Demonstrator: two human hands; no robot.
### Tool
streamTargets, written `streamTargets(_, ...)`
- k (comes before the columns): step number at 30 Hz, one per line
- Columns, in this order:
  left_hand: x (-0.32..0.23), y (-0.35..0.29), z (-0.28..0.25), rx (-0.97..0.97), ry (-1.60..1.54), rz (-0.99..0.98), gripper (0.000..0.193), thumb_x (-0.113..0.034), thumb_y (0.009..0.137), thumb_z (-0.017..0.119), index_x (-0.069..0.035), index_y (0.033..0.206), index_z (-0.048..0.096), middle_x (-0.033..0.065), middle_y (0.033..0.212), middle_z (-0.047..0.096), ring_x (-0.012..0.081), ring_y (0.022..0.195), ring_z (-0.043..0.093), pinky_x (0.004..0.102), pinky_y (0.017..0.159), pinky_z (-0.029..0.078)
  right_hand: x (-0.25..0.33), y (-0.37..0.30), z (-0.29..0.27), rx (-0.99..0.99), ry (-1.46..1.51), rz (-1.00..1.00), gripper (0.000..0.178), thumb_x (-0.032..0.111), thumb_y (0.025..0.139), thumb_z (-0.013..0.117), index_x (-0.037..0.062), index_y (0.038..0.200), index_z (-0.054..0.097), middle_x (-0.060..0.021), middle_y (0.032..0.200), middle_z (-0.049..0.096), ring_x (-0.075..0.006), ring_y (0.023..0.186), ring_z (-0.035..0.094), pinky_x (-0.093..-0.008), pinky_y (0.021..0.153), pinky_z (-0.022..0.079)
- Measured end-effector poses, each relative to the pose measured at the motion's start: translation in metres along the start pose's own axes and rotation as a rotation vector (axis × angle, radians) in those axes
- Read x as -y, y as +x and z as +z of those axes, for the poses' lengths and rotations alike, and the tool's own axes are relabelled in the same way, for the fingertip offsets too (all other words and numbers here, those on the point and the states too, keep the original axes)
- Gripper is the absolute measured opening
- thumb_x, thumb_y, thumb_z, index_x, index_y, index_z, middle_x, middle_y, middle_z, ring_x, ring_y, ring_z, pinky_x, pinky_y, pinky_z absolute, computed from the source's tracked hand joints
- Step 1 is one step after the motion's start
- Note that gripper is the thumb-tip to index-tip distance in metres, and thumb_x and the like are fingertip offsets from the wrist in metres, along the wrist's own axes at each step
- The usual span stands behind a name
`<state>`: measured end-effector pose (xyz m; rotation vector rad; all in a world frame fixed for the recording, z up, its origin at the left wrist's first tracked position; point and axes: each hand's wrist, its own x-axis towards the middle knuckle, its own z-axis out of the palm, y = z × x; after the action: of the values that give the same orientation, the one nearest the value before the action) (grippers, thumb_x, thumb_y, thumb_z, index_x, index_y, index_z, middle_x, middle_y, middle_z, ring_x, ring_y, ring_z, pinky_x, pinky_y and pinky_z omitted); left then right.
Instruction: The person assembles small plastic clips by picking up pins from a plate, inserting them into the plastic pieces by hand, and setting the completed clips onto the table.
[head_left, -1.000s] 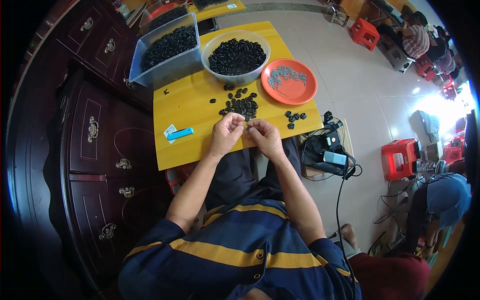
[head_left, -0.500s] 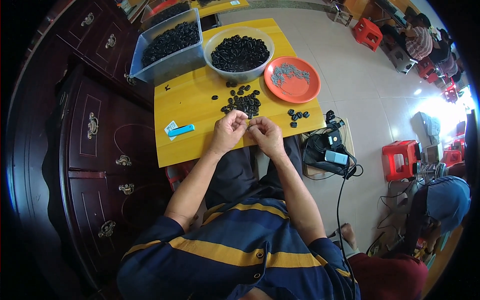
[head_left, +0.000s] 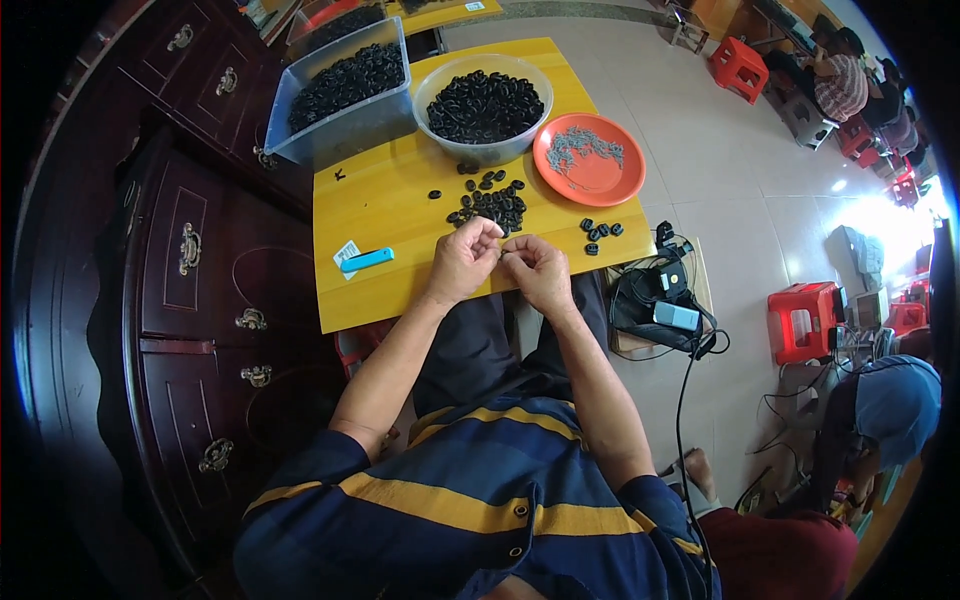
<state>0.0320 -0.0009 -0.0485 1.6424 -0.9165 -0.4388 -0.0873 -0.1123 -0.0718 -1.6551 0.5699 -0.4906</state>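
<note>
My left hand [head_left: 466,260] and right hand [head_left: 541,275] meet over the near edge of the yellow table [head_left: 390,215], fingertips pinched close together. Something small and dark shows between them, mostly covered by the fingers, so I cannot make out its kind. Just beyond my fingertips lies a loose pile of small black oval rings [head_left: 490,205]. Several black pieces [head_left: 601,232] sit apart to the right of the pile. An orange-red plate [head_left: 602,187] carries small grey pieces [head_left: 580,150] at the far right.
A clear round bowl [head_left: 468,153] and a translucent bin [head_left: 345,147], both full of black pieces, stand at the back. A light-blue tool [head_left: 368,260] lies on a white label at left. Dark drawers [head_left: 190,300] flank the table; a black bag [head_left: 640,310] with cables sits right.
My hands remain pinched together in nearly the same place, with a slight shift of the fingers. The whole view has moved slightly; the things on the table stay put.
</note>
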Motion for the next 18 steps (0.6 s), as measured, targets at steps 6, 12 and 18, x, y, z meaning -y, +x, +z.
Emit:
streamTargets(6, 0.012, -0.003, -0.014, 0.021, -0.095, -0.026, 0.022, 0.001, 0.087, 0.066, -0.003, 0.109, 0.065, -0.0011, 0.084, 0.063, 0.0019, 0.070, 0.057, 0.0205, 0.067, 0.050, 0.004, -0.001, -0.002, 0.045, 0.086, 0.049, 0.011, 0.005, 0.092, 0.065, 0.0003, 0.102, 0.066, -0.0004, 0.083, 0.069, -0.0047, 0.074, 0.062, -0.0212, 0.067, 0.050)
streamTargets(12, 0.010, 0.017, -0.052, -0.191, 0.561, 0.073, 0.037, -0.004, 0.078, 0.072, -0.005, 0.114, 0.066, 0.0130, 0.093, 0.066, 0.0294, 0.085, 0.067, 0.0384, 0.078, 0.055, -0.005, 0.002, -0.004, 0.055, 0.071, 0.034, 0.013, 0.006, 0.094, 0.064, -0.0005, 0.106, 0.064, -0.0026, 0.089, 0.071, -0.0062, 0.081, 0.065, -0.0213, 0.073, 0.050)
streamTargets(18, 0.019, 0.029, -0.056, -0.073, 0.685, 0.118, 0.024, -0.010, 0.082, 0.070, -0.008, 0.106, 0.071, 0.0126, 0.098, 0.067, 0.0339, 0.092, 0.066, 0.0434, 0.081, 0.055, -0.003, 0.002, -0.002, 0.056, 0.128, 0.054, 0.011, 0.005, 0.095, 0.063, -0.0003, 0.105, 0.064, -0.0025, 0.089, 0.071, -0.0064, 0.081, 0.064, -0.0217, 0.074, 0.051)
